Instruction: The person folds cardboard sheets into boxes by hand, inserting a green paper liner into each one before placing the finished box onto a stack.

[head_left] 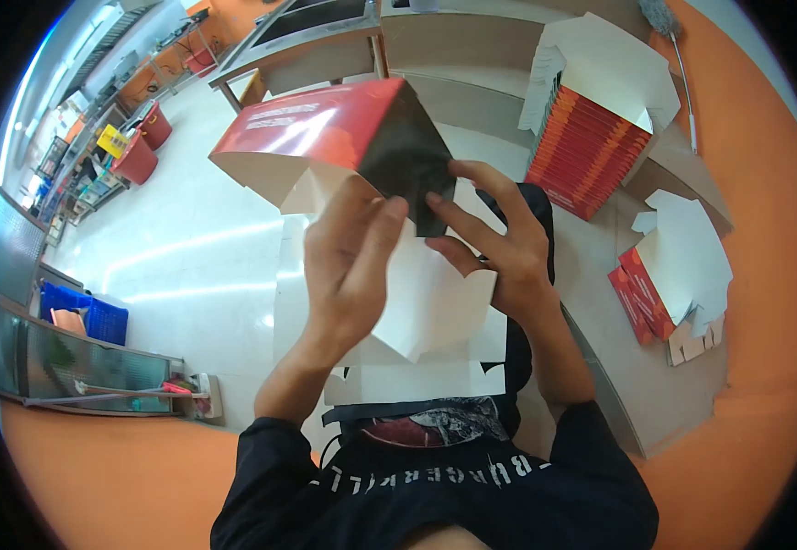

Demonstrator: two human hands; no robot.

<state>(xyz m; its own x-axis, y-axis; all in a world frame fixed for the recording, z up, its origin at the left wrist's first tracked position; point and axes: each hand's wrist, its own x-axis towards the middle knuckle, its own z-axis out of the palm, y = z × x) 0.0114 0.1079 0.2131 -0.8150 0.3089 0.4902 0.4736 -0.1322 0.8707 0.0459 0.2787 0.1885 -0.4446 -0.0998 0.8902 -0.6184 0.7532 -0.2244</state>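
A partly folded carton (325,124), glossy red outside with a dark end panel and white inside, is held up in front of me. My left hand (352,247) has its fingers bent against the lower edge of the dark panel. On the right side of that panel, my right hand (499,229) grips the carton, thumb below and fingers spread over the dark face. White unfolded card (417,379) lies across my lap beneath the hands.
A tall stack of red cartons (586,147) stands at the upper right, with a smaller group of red and white cartons (646,293) below it. A metal table (297,64) is ahead. Red buckets (137,158) and a blue crate (105,321) are at the left.
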